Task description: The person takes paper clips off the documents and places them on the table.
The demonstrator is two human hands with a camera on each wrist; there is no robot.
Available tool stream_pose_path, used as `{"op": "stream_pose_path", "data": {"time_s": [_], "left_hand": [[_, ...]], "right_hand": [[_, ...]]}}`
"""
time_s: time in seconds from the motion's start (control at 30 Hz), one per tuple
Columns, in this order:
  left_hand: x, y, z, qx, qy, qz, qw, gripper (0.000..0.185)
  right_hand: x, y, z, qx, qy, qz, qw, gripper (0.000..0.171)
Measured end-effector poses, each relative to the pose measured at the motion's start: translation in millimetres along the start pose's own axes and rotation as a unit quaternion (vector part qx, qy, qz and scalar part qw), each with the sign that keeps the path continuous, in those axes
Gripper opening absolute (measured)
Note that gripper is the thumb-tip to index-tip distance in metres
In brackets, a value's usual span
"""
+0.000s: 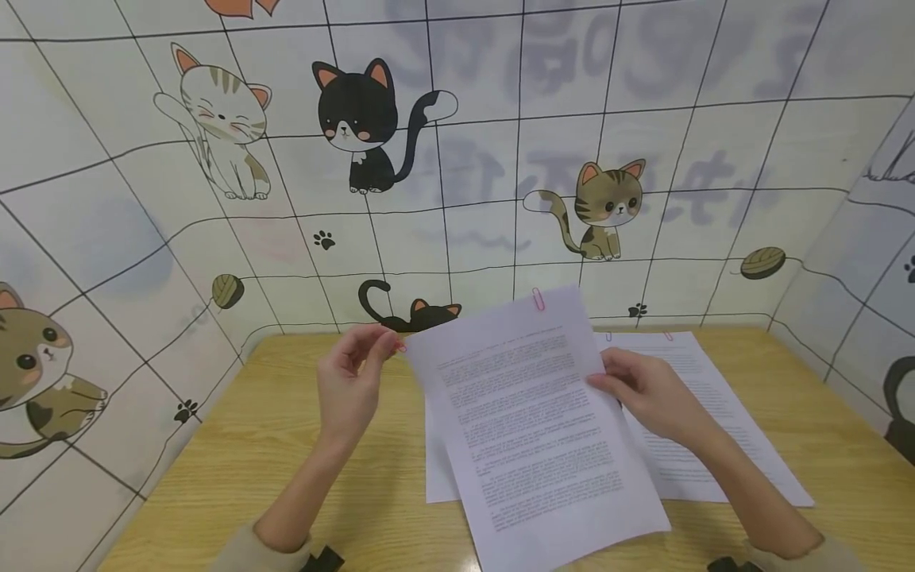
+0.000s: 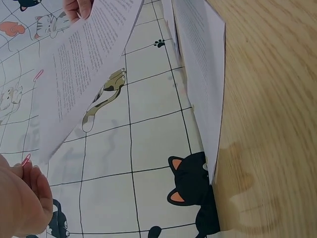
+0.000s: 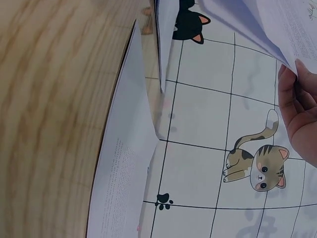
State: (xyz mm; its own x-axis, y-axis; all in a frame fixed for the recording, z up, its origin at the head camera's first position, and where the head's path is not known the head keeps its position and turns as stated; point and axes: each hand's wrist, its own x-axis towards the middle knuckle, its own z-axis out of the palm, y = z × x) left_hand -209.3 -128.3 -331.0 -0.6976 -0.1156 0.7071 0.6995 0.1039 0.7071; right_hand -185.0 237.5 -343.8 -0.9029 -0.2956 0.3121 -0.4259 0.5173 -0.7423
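My right hand pinches the right edge of some printed sheets, holding them tilted above the table. A pink paper clip sits on their top edge, toward the right. At the sheets' top left corner, my left hand pinches another small pink-red paper clip between thumb and fingers. Whether that clip touches the paper I cannot tell. In the right wrist view, the right hand's fingertips grip the paper's edge.
Behind the held sheets, more printed paper lies on the wooden table. On its top edge are a pink clip and a pale clip. A cat-patterned wall covering surrounds the table at the back and sides.
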Motion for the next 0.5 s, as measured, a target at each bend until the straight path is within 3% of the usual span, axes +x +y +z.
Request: {"op": "stream_pose_path", "data": {"time_s": [0.1,0.23,0.37,0.5], "left_hand": [[-1.2,-1.8,-3.3,0.014,-0.008,-0.016,0.9997,0.005],[-4.8,-4.2,-6.8,0.035,-0.032,-0.061,0.9970,0.005],[-8.1,-7.4,-10.4,0.059,-0.057,-0.107,0.9909,0.005],[-10.2,-10.5,-14.5,0.111,-0.098,-0.124,0.9811,0.004]], "right_hand": [[-0.1,1.2,-1.3,-0.004,0.005,0.005,1.000,0.010],[-0.5,2.8,-2.1,-0.008,0.006,0.012,1.000,0.012],[-0.4,4.4,-2.7,-0.005,0.008,0.008,1.000,0.012],[0.0,6.0,-3.9,-0.004,0.010,0.002,1.000,0.014]]}}
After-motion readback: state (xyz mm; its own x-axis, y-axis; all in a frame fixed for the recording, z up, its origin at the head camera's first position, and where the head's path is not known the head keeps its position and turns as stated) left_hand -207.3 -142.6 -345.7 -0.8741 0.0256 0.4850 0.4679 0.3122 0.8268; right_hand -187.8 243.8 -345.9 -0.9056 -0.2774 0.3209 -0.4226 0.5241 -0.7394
